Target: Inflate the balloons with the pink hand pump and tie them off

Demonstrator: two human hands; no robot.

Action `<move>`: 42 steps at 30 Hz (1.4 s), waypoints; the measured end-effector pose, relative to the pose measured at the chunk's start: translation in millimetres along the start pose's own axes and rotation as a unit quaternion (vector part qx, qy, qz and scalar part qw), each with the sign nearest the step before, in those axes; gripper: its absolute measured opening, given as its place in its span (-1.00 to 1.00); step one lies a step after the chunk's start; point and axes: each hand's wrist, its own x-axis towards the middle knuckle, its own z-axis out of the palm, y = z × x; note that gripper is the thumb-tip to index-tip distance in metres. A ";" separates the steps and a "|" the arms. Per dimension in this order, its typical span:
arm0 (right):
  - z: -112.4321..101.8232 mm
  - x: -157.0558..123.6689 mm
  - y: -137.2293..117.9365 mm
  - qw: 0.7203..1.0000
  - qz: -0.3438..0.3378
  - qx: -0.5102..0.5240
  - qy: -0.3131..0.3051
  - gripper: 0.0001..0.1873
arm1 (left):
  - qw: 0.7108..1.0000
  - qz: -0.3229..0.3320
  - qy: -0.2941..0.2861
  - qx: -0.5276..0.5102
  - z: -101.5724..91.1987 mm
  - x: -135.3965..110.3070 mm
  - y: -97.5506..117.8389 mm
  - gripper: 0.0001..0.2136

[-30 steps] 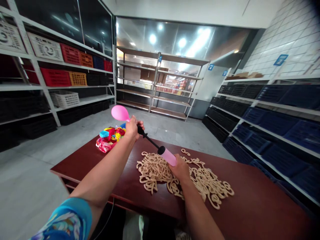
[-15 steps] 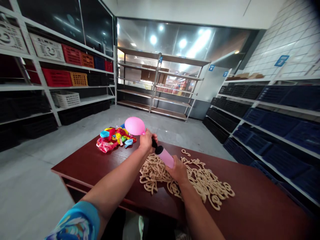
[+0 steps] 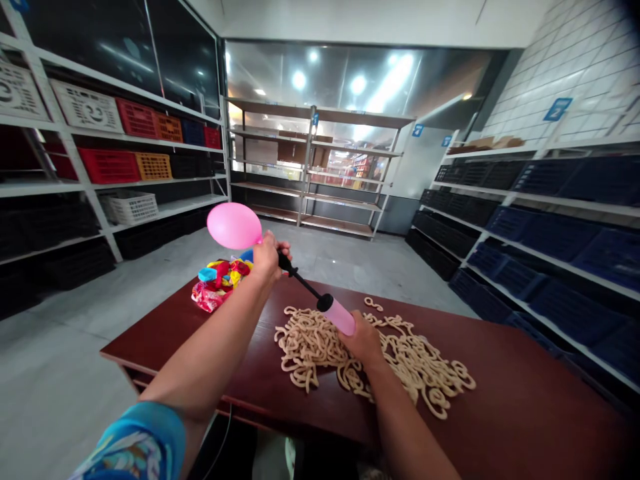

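Observation:
A pink balloon, partly inflated, points up and left from my left hand. That hand is closed around the balloon's neck and the black end of a hand balloon pump; the nozzle is hidden by the fingers. A thin black rod runs from there into the pump's pink barrel, with a long stretch exposed. My right hand wraps the lower end of the barrel. Beneath it lie tan, curled, rope-like pieces in a spread heap on the table.
On the dark red table, a pile of colourful uninflated balloons lies at the far left. Shelves with crates line the left side, and dark blue crates the right. Mostly bare racks stand at the back.
My left hand has moved left and up with the balloon, drawing the pump's rod out of the barrel. The balloon looks slightly larger. My right hand has stayed nearly in place.

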 end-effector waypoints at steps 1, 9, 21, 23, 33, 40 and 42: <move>0.8 -0.7 0.1 1.000 -0.003 -0.005 -0.002 -0.72 | 1.000 -0.010 0.002 0.010 0.1 -3.4 -11.7 -0.70; -0.7 -3.6 -7.5 1.000 -0.023 -0.011 -0.003 -0.72 | 0.993 -0.098 0.021 0.054 3.3 -36.4 -88.3 -0.67; -9.1 1.9 -6.3 0.999 0.007 0.043 0.021 -0.63 | 1.000 0.017 -0.004 -0.009 2.7 -2.3 23.4 -0.72; -8.3 1.9 -5.1 0.999 0.008 0.035 0.018 -0.66 | 1.000 0.026 0.000 -0.004 1.9 3.4 28.9 -0.72; -0.6 -3.3 -3.5 0.999 -0.013 -0.035 0.023 -0.70 | 0.995 -0.081 0.049 0.041 7.4 -28.3 -71.2 -0.71; 1.0 -1.9 -7.4 0.999 -0.015 -0.013 0.035 -0.68 | 0.996 -0.085 0.032 0.022 5.8 -35.4 -66.3 -0.70; -0.4 -0.8 -7.0 0.999 -0.017 0.003 0.038 -0.66 | 0.998 -0.055 0.017 0.010 2.8 -28.0 -42.8 -0.72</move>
